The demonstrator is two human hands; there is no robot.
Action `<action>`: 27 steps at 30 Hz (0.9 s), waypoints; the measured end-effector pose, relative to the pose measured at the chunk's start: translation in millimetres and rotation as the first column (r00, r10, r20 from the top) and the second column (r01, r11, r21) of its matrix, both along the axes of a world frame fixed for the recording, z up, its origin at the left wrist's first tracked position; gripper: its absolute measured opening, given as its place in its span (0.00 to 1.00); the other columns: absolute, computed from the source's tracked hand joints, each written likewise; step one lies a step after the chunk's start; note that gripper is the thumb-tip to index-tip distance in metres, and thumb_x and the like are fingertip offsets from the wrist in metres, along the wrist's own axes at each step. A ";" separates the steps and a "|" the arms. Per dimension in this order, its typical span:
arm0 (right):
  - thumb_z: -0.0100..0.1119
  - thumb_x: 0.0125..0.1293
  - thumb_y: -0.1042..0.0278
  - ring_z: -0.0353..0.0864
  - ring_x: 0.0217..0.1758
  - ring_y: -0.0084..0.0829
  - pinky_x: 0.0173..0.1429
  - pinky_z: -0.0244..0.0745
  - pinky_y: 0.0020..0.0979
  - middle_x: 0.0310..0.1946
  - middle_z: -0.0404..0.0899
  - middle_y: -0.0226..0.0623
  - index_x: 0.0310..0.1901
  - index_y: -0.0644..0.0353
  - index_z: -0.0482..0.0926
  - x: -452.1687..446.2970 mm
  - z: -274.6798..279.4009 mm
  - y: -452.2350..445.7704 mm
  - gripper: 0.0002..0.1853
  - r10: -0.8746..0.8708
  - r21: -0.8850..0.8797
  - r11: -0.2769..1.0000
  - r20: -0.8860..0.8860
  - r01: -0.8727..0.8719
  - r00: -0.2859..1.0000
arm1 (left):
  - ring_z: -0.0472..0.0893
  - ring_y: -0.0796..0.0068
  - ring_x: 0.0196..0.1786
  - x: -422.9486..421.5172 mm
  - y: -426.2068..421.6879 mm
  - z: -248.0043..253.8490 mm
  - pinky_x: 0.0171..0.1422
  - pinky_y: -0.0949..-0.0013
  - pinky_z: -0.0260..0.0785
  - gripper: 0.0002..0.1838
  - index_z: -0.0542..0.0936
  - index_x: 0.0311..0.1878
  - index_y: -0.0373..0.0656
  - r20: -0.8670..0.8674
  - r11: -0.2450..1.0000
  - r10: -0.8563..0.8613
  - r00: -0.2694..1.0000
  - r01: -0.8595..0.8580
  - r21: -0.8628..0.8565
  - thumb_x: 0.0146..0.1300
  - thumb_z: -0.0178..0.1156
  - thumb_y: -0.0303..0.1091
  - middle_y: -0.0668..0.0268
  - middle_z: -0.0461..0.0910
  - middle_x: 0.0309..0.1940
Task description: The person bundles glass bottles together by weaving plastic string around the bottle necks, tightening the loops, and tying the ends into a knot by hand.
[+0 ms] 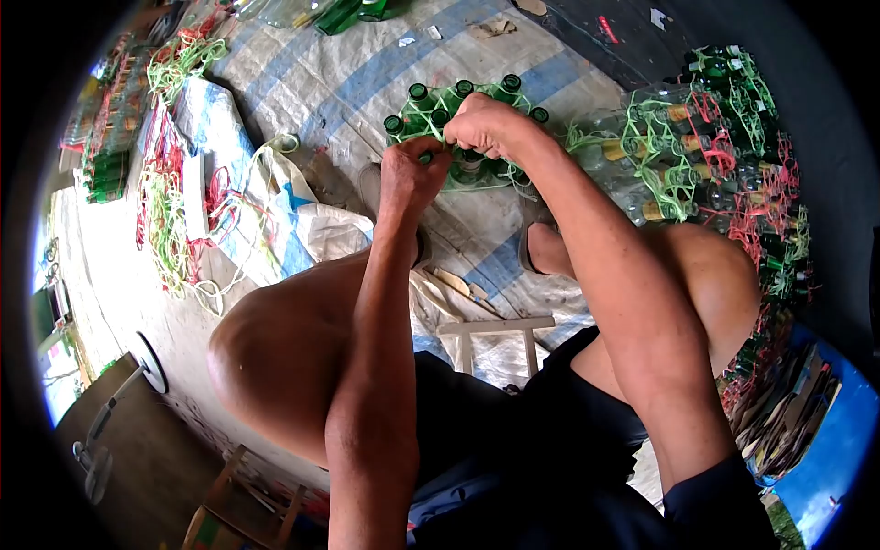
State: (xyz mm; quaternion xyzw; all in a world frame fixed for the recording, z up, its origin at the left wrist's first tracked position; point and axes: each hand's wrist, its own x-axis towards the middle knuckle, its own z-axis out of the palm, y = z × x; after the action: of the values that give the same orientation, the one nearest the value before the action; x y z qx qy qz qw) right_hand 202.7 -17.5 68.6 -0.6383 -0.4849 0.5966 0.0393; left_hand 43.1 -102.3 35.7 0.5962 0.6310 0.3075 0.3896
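Note:
A cluster of green glass bottles [461, 103] stands upright on the sheet between my feet, mouths upward. Light green plastic string [475, 186] runs around the cluster and over the bottle necks. My left hand [417, 172] is closed at the near left side of the bottles, fingers pinched on the string. Just right of it and slightly higher, my right hand [486, 126] is also closed on the string above the bottles. The two hands nearly touch. They hide some of the bottles, and the pinched bit of string is mostly covered by my fingers.
Many string-tied bottles [678, 156] stand along the right. Loose green and red string [165, 215] hangs at the left. More green bottles [341, 15] lie at the top. A striped sheet [367, 82] covers the floor; a small wooden frame [495, 325] lies between my legs.

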 end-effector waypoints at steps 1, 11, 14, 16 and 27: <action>0.63 0.55 0.71 0.56 0.12 0.21 0.17 0.46 0.31 0.13 0.65 0.26 0.16 0.55 0.69 -0.4 -0.8 -0.8 0.15 0.007 0.026 1.000 0.019 -0.007 1.000 | 0.82 0.75 0.31 -0.5 0.3 -0.8 0.41 0.65 0.74 0.11 0.89 0.40 0.39 -0.003 1.000 0.004 1.000 -0.004 0.010 0.59 0.71 0.36 0.62 0.86 0.28; 0.59 0.54 0.71 0.75 0.22 0.37 0.27 0.69 0.39 0.21 0.78 0.44 0.25 0.64 0.80 1.5 -4.3 -6.5 0.06 0.145 0.188 0.966 0.168 -0.176 0.975 | 0.85 0.74 0.31 4.3 -2.7 0.7 0.41 0.66 0.76 0.12 0.92 0.41 0.40 -0.068 0.996 0.064 0.996 -0.060 0.064 0.58 0.73 0.38 0.60 0.89 0.30; 0.56 0.57 0.70 0.67 0.13 0.29 0.18 0.60 0.35 0.15 0.74 0.35 0.19 0.60 0.78 4.1 -6.1 -4.8 0.10 0.197 0.228 0.944 0.189 -0.238 0.962 | 0.85 0.75 0.31 2.3 -2.1 -4.9 0.41 0.66 0.76 0.12 0.92 0.40 0.40 -0.045 0.995 0.063 0.997 -0.059 0.083 0.58 0.74 0.38 0.60 0.90 0.30; 0.57 0.57 0.69 0.68 0.14 0.28 0.19 0.61 0.34 0.16 0.75 0.34 0.20 0.61 0.79 7.0 -7.8 -5.9 0.10 0.217 0.259 0.931 0.176 -0.257 0.960 | 0.84 0.76 0.31 1.8 -2.7 -1.5 0.41 0.67 0.76 0.12 0.92 0.40 0.39 -0.028 0.996 0.056 0.998 -0.054 0.065 0.57 0.74 0.37 0.61 0.90 0.30; 0.61 0.61 0.66 0.75 0.24 0.22 0.30 0.70 0.33 0.20 0.80 0.30 0.28 0.65 0.84 15.8 -18.6 -20.3 0.11 0.152 0.348 0.926 0.004 -0.144 0.988 | 0.81 0.80 0.33 -5.1 -2.6 -2.5 0.41 0.69 0.74 0.11 0.91 0.42 0.40 0.037 0.998 -0.014 0.999 0.012 0.064 0.59 0.71 0.34 0.65 0.88 0.31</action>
State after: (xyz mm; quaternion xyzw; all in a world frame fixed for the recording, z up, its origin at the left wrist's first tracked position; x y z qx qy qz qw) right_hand 218.5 -37.7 50.0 -0.5758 -0.6290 0.5102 0.1119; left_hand 38.1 -104.9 33.2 0.6065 0.6096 0.3360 0.3843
